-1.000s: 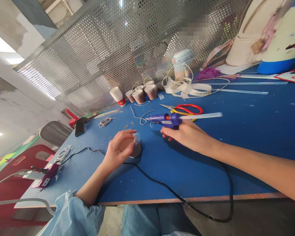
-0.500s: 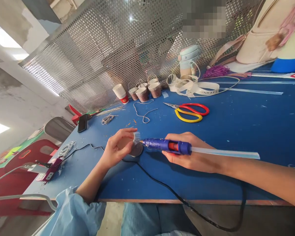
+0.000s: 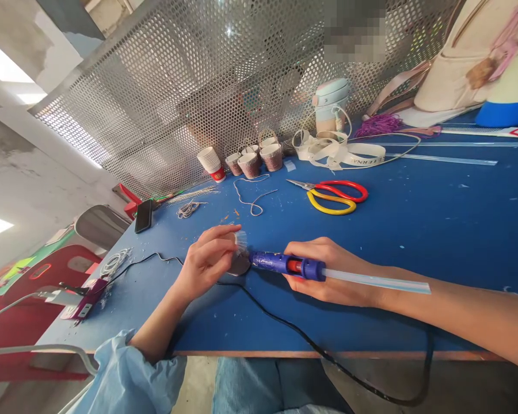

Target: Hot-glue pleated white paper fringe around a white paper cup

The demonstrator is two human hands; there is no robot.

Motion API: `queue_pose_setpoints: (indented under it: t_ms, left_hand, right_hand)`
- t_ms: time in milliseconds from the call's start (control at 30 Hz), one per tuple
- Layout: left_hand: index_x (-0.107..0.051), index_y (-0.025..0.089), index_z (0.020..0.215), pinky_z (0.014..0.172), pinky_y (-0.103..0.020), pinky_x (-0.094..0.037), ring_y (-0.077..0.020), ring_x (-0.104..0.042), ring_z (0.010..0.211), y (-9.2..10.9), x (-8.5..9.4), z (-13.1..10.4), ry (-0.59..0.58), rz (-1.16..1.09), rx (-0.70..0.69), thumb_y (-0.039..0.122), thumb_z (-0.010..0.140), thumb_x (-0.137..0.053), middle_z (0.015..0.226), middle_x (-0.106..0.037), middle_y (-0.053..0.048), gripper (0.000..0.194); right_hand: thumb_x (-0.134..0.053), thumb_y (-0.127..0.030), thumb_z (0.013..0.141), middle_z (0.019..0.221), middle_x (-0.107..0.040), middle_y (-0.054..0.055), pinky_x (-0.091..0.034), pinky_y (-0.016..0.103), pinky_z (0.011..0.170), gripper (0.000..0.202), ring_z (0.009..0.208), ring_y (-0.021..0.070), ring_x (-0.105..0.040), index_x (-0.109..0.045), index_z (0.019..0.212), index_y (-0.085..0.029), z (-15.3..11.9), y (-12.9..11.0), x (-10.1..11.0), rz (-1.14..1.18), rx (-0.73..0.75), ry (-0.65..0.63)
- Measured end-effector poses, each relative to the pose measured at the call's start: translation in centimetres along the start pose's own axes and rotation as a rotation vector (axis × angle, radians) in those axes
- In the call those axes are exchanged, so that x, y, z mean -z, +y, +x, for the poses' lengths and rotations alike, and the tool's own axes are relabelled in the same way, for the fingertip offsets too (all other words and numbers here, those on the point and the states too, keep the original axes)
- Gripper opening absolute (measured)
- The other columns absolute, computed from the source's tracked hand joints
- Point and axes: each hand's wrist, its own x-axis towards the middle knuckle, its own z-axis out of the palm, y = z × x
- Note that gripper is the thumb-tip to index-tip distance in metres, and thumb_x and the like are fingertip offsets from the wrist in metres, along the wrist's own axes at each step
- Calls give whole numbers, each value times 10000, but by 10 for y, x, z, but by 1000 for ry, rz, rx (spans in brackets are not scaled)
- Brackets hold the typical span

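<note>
My right hand (image 3: pixel 323 270) is wrapped round a blue hot glue gun (image 3: pixel 270 262), its nozzle pointing left. A long translucent glue stick (image 3: pixel 380 280) juts from the gun's rear. My left hand (image 3: pixel 207 259) is closed on a small brownish cup (image 3: pixel 240 264), partly hidden behind the fingers. By the fingertips, a translucent frilled strip (image 3: pixel 241 240) stands at the cup's upper edge. The nozzle reaches the cup's right side; whether it touches cannot be made out. A black cord (image 3: pixel 280 317) runs across the table below both hands.
Red-and-yellow-handled scissors (image 3: pixel 334 195) lie beyond my right hand. Farther back stand several small handled buckets (image 3: pixel 249 165), stacked paper cups (image 3: pixel 211 163), a bottle (image 3: pixel 330 106) and white ribbon (image 3: pixel 341 150). At left are a phone (image 3: pixel 144 216) and a power strip (image 3: pixel 85 302). Perforated metal screens the back.
The glue gun has shifted slightly left and lower, and its rear end and glue stick have swung toward me. My left hand stays on the cup, its fingers a little more curled.
</note>
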Motion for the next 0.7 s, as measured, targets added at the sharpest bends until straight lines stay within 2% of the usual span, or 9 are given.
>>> queue_pose_setpoints:
  t_ms: [233, 700]
  left_hand:
    - [-632, 201, 892, 918, -431, -526, -227, -652, 1075, 1, -1, 0, 8, 15, 14, 126, 874, -500, 1193, -668, -113, 152]
    - [-626, 198, 911, 915, -410, -527, -215, -648, 1080, -1, -1, 0, -1, -8, 44, 137, 886, -496, 1228, -652, -117, 146]
  right_hand:
    - [-532, -204, 793, 610, -533, -36, -334, 246, 566, 59, 524, 110, -440, -518, 736, -214, 3, -4, 1, 37, -20, 12]
    - [-544, -208, 785, 558, -465, -52, -290, 252, 537, 171, 485, 100, -351, -436, 653, -225, 4, -1, -4, -8, -9, 46]
